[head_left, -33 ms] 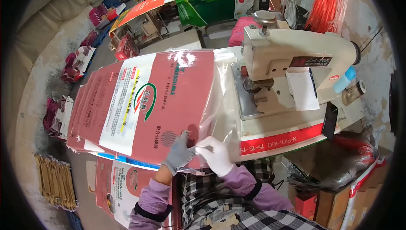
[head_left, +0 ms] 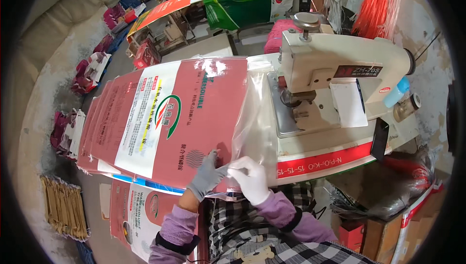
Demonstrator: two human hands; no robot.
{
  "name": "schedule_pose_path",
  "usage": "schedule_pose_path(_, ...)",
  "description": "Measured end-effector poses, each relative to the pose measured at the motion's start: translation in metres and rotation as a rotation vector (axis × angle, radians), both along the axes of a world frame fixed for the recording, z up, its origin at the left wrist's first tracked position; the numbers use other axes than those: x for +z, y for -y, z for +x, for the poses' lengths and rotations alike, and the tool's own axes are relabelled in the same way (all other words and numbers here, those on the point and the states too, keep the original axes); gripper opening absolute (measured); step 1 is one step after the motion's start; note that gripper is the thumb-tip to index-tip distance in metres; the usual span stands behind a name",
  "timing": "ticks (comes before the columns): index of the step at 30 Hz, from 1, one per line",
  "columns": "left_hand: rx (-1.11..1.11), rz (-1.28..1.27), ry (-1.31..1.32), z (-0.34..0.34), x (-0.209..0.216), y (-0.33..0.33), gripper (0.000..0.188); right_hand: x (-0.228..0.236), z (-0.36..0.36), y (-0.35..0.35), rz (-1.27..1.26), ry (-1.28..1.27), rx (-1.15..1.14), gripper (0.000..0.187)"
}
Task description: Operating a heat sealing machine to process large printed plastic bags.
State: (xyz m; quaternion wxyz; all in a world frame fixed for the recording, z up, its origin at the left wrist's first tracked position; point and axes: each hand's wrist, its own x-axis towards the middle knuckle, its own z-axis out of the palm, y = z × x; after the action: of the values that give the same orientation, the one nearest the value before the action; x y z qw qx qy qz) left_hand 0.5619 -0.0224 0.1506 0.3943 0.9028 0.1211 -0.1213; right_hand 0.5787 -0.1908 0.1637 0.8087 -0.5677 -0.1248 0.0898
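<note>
My left hand (head_left: 205,180), in a grey glove, rests at the near right corner of a stack of red and white printed bags (head_left: 204,104). Its fingers are stretched and apart, one pointing away from me over the top bag. Close against it, my right hand (head_left: 251,180) wears a white glove. The right thumb and fingers are pinched together where they meet the grey glove; what they hold, if anything, is hidden. Clear plastic liner (head_left: 255,118) sticks out from the bags' right side, beyond the right hand. To the right stands a cream sewing machine (head_left: 315,65).
A black phone (head_left: 379,139) and a blue bottle (head_left: 397,92) are by the machine. White paper (head_left: 348,104) lies against it. More red bags (head_left: 141,215) are below the stack at left. Red strands (head_left: 378,7) hang at the back right. Cardboard boxes (head_left: 383,235) stand low at right.
The view has shifted very slightly. Both hands stay together at the bag's corner, with almost no movement.
</note>
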Motion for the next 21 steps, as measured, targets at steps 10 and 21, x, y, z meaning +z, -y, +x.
schedule_pose_path(10, -0.066, 0.366, 0.058, -0.005, 0.013, 0.0, 0.036, -0.019, 0.007, -0.012, -0.337, 0.09, 0.065, 0.01)
schedule_pose_path(21, 0.116, -0.132, 0.079, -0.032, 0.041, -0.015, 0.029, -0.008, -0.002, -0.003, -0.565, 0.794, 0.458, 0.02)
